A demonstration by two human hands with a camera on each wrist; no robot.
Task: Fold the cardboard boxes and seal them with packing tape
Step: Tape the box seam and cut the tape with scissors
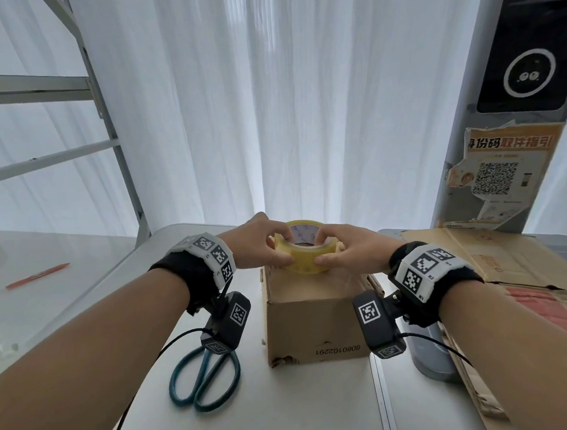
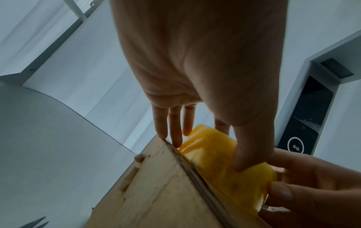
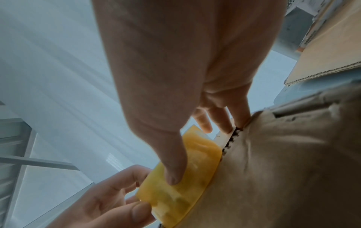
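A small brown cardboard box (image 1: 313, 327) stands on the white table, its top closed. A yellowish roll of packing tape (image 1: 306, 250) lies flat on the box's far end. My left hand (image 1: 264, 246) grips the roll from the left, thumb on the near rim, fingers over the top. My right hand (image 1: 341, 247) grips it from the right the same way. In the left wrist view the tape roll (image 2: 218, 162) sits against the box top (image 2: 156, 192) under my thumb. The right wrist view shows the tape roll (image 3: 195, 166) with the thumb pressed on its side, above the box (image 3: 283, 169).
Teal-handled scissors (image 1: 204, 378) lie on the table left of the box. Flattened cardboard sheets (image 1: 520, 265) are stacked at the right. An orange pen (image 1: 38, 275) lies far left. A metal rack (image 1: 100, 110) and white curtain stand behind, a kiosk pillar (image 1: 515, 98) at right.
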